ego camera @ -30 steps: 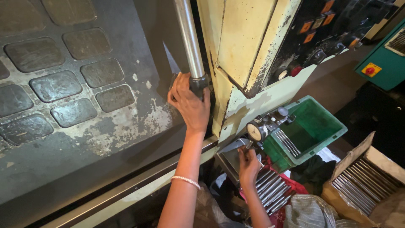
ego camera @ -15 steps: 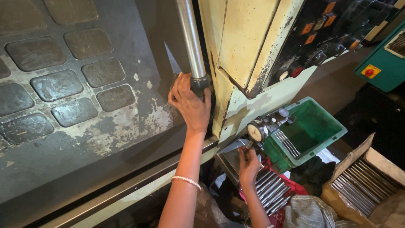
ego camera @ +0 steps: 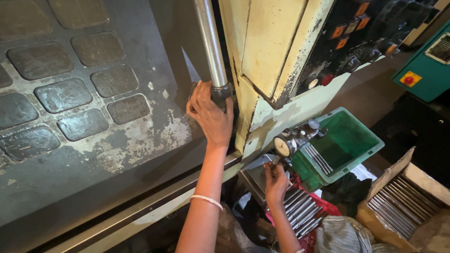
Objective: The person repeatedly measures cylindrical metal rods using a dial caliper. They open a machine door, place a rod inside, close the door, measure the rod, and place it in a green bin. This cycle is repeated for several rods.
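Left hand (ego camera: 211, 117), arm raised, grips the steel bar (ego camera: 209, 44) at its base; right hand (ego camera: 275, 180) pinches something unclear beneath the dial gauge (ego camera: 283, 146).

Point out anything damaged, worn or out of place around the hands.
The cream machine housing is badly chipped, paint flaking along its edges beside the left hand at the steel bar's base. The dark door is scuffed pale. The metal rods by the right hand lie orderly.
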